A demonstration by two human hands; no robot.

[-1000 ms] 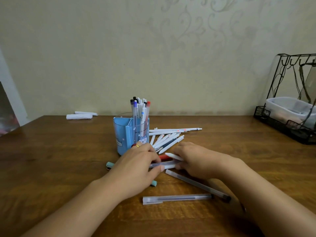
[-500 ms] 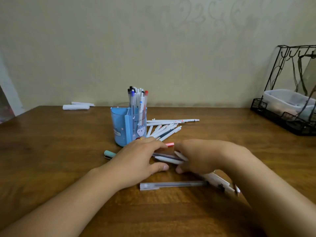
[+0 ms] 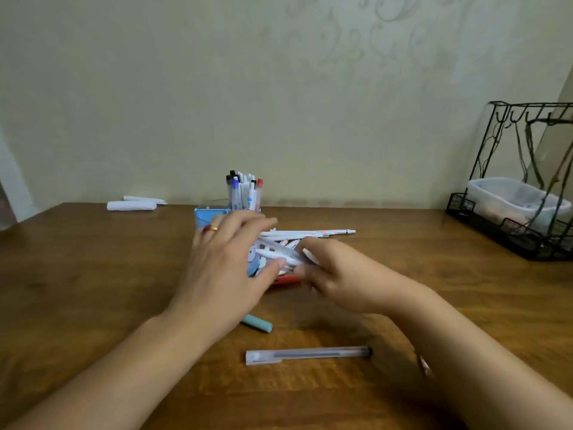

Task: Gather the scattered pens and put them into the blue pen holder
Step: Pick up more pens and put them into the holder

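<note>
Progress: partial. The blue plastic pen holder (image 3: 207,216) at table centre contains several upright pens (image 3: 243,190). The left hand (image 3: 231,268) and right hand (image 3: 336,274) jointly clasp a white pen bundle (image 3: 276,254). Remaining: clear capped pen (image 3: 308,355), teal marker (image 3: 257,323), white pens (image 3: 308,233).

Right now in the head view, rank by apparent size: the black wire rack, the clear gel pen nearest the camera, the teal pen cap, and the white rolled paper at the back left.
1. Black wire rack
2. Clear gel pen, though nearness enlarges it
3. White rolled paper
4. Teal pen cap, partly hidden by the left hand
</note>
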